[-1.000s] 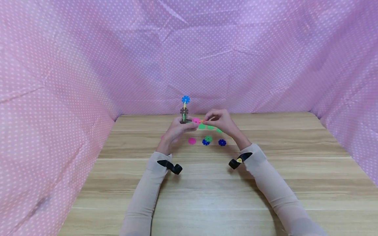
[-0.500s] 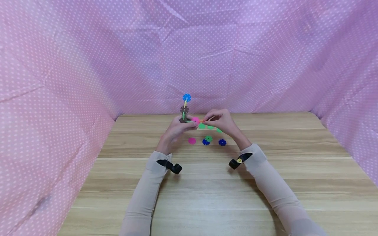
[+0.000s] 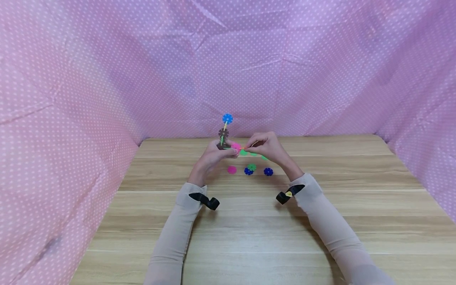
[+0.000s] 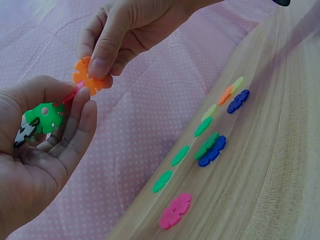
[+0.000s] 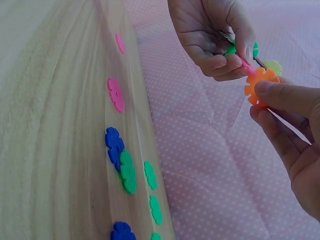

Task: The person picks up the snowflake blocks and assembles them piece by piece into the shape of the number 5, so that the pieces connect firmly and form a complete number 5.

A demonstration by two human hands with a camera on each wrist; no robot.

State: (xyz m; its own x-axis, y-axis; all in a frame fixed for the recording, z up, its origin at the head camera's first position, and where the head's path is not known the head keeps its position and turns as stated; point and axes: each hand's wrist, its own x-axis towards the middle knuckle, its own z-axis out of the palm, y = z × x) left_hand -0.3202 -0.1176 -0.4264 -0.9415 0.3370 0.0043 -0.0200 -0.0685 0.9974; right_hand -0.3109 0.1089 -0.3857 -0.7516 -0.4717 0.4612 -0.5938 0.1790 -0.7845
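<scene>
In the head view my left hand (image 3: 210,157) holds a chain of notched plastic snowflake discs above the far part of the table. A light blue disc (image 3: 227,118) tops the chain, with a yellow disc (image 3: 225,126) seen edge-on and a brown disc (image 3: 223,133) below it. My left thumb and finger pinch a pink disc (image 4: 73,94), and a green disc (image 4: 45,119) shows within the palm. An orange disc (image 4: 81,75) is pinched by my right hand (image 3: 268,148). Its edge meets the pink disc, notch side against it.
Loose discs lie on the wooden table (image 3: 235,237): a pink one (image 3: 232,170), a dark blue one (image 3: 268,171), a green disc (image 3: 251,167) overlapping another dark blue one, and several more farther back. A pink dotted cloth (image 3: 228,71) hangs around the table's back and sides.
The upper end of the chain has tipped to the right, the light blue disc shifting that way. Both hands stay nearly in place, keeping hold of the pink and orange discs.
</scene>
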